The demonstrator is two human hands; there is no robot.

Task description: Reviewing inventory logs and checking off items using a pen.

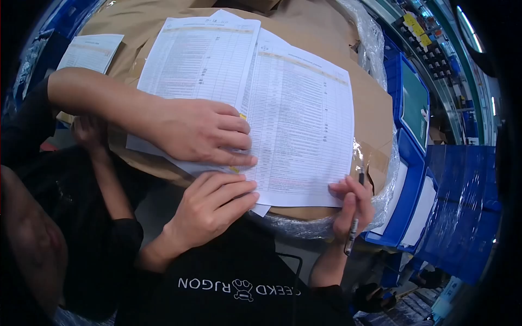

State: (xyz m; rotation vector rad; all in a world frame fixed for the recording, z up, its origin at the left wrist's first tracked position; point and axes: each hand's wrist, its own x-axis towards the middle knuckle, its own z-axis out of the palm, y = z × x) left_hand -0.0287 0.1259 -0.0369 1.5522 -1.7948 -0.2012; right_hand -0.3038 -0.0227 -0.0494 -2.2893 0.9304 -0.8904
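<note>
Two printed table sheets lie side by side on brown kraft paper, the left sheet [190, 60] partly under a co-worker's hand [212, 133]. My left hand [215, 206] rests with its fingers flat on the lower left corner of the right sheet [299, 125], just below that co-worker's hand. At the sheet's lower right corner, my right hand [353, 209] is closed around a pen [352, 236], which points up and away. Its fingertips touch the paper's edge. Small yellow bits [242, 116] peek out beside the co-worker's fingers; what they belong to is hidden.
The brown paper [375, 108] covers a bulky load edged with clear wrap [370, 43]. A co-worker leans in from the left, another paper [92, 51] beyond their arm. Blue bins [399, 190] with papers stand right, near wrapped blue boxes [462, 201]. Shelving fills the far right.
</note>
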